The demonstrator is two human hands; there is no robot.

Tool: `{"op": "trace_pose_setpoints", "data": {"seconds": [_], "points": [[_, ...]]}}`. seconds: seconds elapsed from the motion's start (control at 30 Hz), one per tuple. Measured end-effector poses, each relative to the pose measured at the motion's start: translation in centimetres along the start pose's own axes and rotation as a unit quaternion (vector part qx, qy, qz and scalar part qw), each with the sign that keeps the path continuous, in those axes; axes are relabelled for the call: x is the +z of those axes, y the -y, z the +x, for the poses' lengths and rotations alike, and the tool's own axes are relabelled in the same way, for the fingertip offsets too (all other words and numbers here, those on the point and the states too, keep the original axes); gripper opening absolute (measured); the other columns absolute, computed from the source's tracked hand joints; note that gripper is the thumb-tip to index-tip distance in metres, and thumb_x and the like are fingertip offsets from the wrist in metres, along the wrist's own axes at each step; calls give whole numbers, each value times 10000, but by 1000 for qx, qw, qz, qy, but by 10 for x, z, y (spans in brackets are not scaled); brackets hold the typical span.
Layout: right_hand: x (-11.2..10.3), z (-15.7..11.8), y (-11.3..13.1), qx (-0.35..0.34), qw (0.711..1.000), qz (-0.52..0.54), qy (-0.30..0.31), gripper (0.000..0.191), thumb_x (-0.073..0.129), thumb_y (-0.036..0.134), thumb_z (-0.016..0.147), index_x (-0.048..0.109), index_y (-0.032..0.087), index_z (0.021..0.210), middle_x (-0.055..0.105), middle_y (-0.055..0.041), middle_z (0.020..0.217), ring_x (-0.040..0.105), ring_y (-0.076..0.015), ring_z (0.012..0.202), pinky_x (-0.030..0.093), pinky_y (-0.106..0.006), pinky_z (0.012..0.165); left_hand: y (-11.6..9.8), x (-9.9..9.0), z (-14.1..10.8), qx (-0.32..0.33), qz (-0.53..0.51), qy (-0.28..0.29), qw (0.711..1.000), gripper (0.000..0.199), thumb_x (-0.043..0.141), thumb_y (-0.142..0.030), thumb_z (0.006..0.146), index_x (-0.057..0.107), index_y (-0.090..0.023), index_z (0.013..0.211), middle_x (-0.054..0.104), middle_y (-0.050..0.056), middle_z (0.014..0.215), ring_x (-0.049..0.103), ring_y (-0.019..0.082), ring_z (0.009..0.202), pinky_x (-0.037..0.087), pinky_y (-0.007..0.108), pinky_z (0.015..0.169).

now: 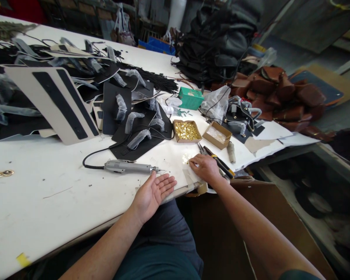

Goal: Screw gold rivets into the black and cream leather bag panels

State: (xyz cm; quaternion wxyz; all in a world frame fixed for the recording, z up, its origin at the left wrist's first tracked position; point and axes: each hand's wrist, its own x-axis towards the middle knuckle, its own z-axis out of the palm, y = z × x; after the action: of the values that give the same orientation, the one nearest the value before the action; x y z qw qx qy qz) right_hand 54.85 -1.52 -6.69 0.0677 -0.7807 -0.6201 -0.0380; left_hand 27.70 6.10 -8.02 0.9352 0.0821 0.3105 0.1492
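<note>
My left hand is turned palm up over the table's front edge, fingers stretched out and nothing in it. Just behind its fingertips lies a grey corded electric screwdriver, its bit pointing right. My right hand rests on the table with fingers curled and pinched together at a few small loose gold metal pieces. Whatever sits between those fingertips is too small to make out. Behind it stands a small cardboard box of gold pieces, beside a second open box with pale contents.
Pliers and a short grey-beige cylinder lie right of my right hand. Black panels with plastic-wrapped handles cover the left and middle. A green box, black bags and brown bags stand farther back.
</note>
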Motion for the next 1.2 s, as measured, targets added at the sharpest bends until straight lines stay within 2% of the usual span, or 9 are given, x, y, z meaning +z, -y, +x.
{"op": "trace_pose_setpoints", "data": {"seconds": [0.2,0.33,0.47,0.57,0.73,0.83,0.97,1.1,1.2], "points": [[1,-1,-2,21,999,36,-10,191,634,267,950,805,239,870,771,-35,895,667,-185,795,431,-303,765,-3,1,-2,-6,-14,-2,1000,581,411,-549,1069,658,-59,1257,699,267,1347,696,330,1266,539,447,1110],[2,-2,-8,61,995,63,-42,150,640,244,918,784,226,883,770,-40,906,685,-187,803,474,-289,761,-3,2,-4,-6,-14,-1,1000,603,394,-553,1070,664,-43,1244,671,282,1385,685,344,1282,540,451,1113],[-4,-1,-20,108,987,80,-87,158,626,281,929,768,214,913,771,-53,898,691,-192,789,505,-294,764,2,2,-4,12,11,-11,1000,306,500,-221,1038,666,-56,1234,677,253,1399,700,325,1265,520,447,1147],[-14,6,-40,151,979,78,-117,197,621,327,937,767,200,969,776,-71,923,691,-202,789,519,-308,768,5,2,-5,29,35,-12,999,329,547,-46,953,639,-51,1269,678,254,1398,707,326,1254,510,459,1166],[-38,34,-98,243,961,36,-129,303,576,326,950,769,168,1123,785,-107,1020,697,-229,874,513,-338,804,7,1,-7,33,58,1,998,450,573,17,897,597,-76,1337,663,238,1429,684,314,1293,488,446,1198],[-48,59,-138,286,954,4,-90,319,607,295,936,774,153,1168,775,-139,1102,692,-264,968,497,-360,831,8,-1,-6,31,66,-1,997,502,590,47,864,595,-94,1346,651,219,1455,668,304,1317,492,422,1198],[-41,94,-175,315,949,-12,29,254,732,288,905,772,139,1107,764,-140,1087,695,-278,1008,525,-378,867,9,0,-3,31,56,-10,998,370,635,-77,942,624,-90,1311,664,231,1433,675,322,1305,509,441,1184],[-19,120,-191,329,933,-12,148,334,701,381,989,681,155,1234,698,-98,1225,691,-238,1061,593,-436,923,8,1,-1,25,42,-22,999,331,623,-130,974,629,-86,1302,688,231,1398,689,325,1285,497,461,1189],[-9,128,-195,333,923,-14,195,340,664,388,1017,663,167,1275,669,-97,1294,682,-247,1102,602,-442,938,7,2,0,24,36,-22,999,342,616,-137,978,622,-78,1315,690,232,1393,688,328,1285,490,466,1191]]}}
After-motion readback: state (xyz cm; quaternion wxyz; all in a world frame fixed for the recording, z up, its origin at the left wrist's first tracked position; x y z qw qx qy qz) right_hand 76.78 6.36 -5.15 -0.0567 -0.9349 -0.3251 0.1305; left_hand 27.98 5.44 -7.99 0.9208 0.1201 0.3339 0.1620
